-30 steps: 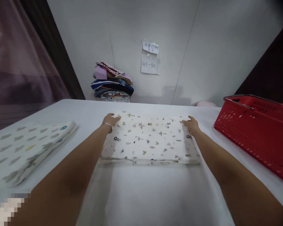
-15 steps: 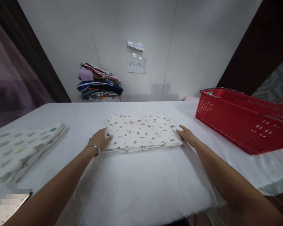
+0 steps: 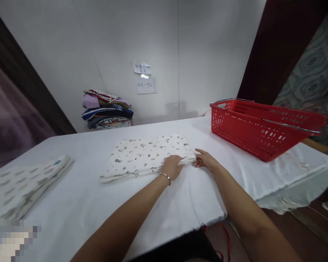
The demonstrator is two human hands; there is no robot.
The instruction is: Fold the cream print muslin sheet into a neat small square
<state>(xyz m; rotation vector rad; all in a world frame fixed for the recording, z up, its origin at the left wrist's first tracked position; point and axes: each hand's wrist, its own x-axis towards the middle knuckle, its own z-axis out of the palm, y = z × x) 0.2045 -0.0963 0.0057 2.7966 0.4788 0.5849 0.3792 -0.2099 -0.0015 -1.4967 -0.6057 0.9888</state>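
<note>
A folded white cloth (image 3: 144, 153) printed with small plants and figures lies flat on the table. My left hand (image 3: 172, 165), with a bracelet at the wrist, rests on its near edge towards the right end, fingers laid over the top. At the cloth's near right corner, my right hand (image 3: 206, 160) has its fingers curled, closed on the layered edge. Its fingertips are partly hidden. Another folded white cloth (image 3: 22, 185), with grey cloud shapes, lies at the left, apart from both hands.
A red plastic basket (image 3: 243, 131) with metal handles stands at the right of the white-covered table (image 3: 82, 203). Stacked folded clothes (image 3: 108, 111) sit behind the far edge by the wall. Two paper notes (image 3: 145, 86) are taped there. The table's near edge runs below my arms.
My left hand has moved right, from the cloth's left side to near its right corner. My right hand has moved down its right side to the near corner. The view has turned right.
</note>
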